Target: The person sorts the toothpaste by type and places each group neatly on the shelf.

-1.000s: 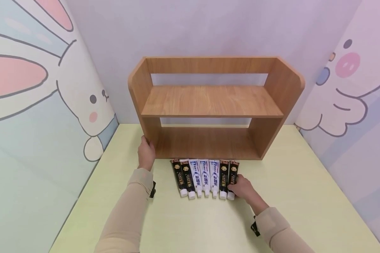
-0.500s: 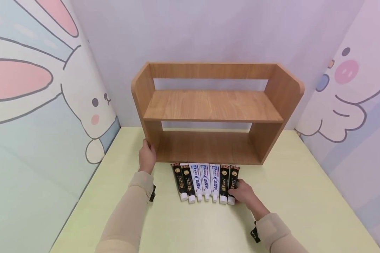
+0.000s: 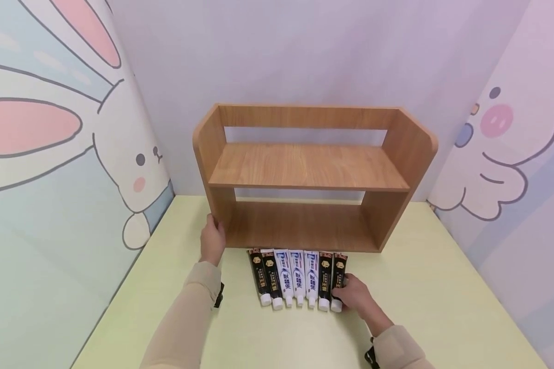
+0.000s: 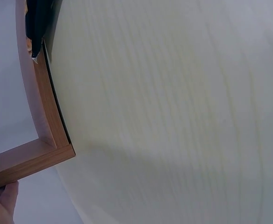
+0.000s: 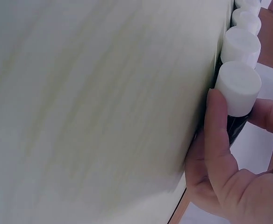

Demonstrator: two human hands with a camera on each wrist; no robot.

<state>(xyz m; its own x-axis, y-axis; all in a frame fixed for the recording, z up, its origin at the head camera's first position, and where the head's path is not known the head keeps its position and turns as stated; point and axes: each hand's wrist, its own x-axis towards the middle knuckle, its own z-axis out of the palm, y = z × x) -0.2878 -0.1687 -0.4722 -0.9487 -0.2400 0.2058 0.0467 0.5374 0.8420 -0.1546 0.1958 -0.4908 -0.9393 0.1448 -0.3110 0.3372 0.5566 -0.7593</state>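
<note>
Seven-odd aside, several toothpaste tubes lie side by side in a row, caps toward me, in front of the shelf's lower edge. White tubes (image 3: 297, 277) lie in the middle, with black tubes (image 3: 260, 277) at both ends. My right hand (image 3: 354, 294) pinches the rightmost black toothpaste tube (image 3: 339, 271) near its white cap (image 5: 239, 87), thumb and fingers on either side. At the left, my left hand (image 3: 212, 240) rests against the outer face of the wooden shelf's side panel (image 3: 218, 205). Its fingertips touch the panel in the left wrist view, and the rest of that hand is mostly out of frame.
The two-tier wooden shelf (image 3: 309, 164) stands at the back of the pale yellow table (image 3: 286, 338), against a lilac wall (image 3: 304, 56). Cartoon-printed walls, with a rabbit (image 3: 124, 159) at left and a pig (image 3: 503, 138) at right, enclose the sides.
The whole scene sits lower in the head view as the camera tilts up. Both hands keep the same places against the shelf and the rightmost tube.
</note>
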